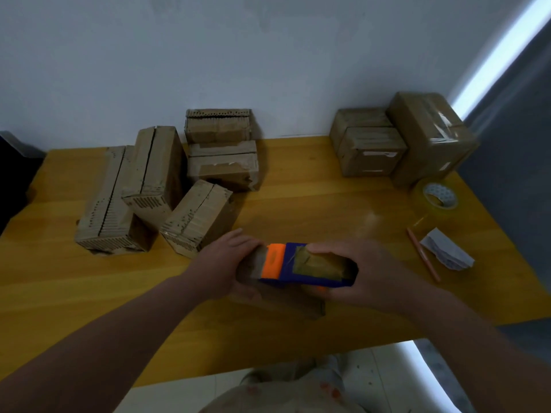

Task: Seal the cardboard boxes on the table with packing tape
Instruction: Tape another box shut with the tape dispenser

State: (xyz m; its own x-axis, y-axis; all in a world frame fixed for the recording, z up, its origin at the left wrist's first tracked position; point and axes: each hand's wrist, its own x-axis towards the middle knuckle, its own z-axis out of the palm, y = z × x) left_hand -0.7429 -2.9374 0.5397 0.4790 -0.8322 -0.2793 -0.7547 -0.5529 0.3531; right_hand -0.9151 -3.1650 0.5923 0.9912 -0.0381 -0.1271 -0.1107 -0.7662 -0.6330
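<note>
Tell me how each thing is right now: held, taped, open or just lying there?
Left hand, grips the near box at its end.
Right hand, grips the dispenser.
Dispenser, on the near box's top.
Near box, held; seam hidden.
Left boxes, seams gaping.
Right boxes, taped shut.
Tape roll, lying flat, untouched.
Pencil, lying loose.

Left hand [226, 263] gripping, right hand [366, 275] gripping

box [286, 302]: mostly hidden under tape dispenser [310, 268] | left forearm [98, 347]: cut by frame edge
</note>
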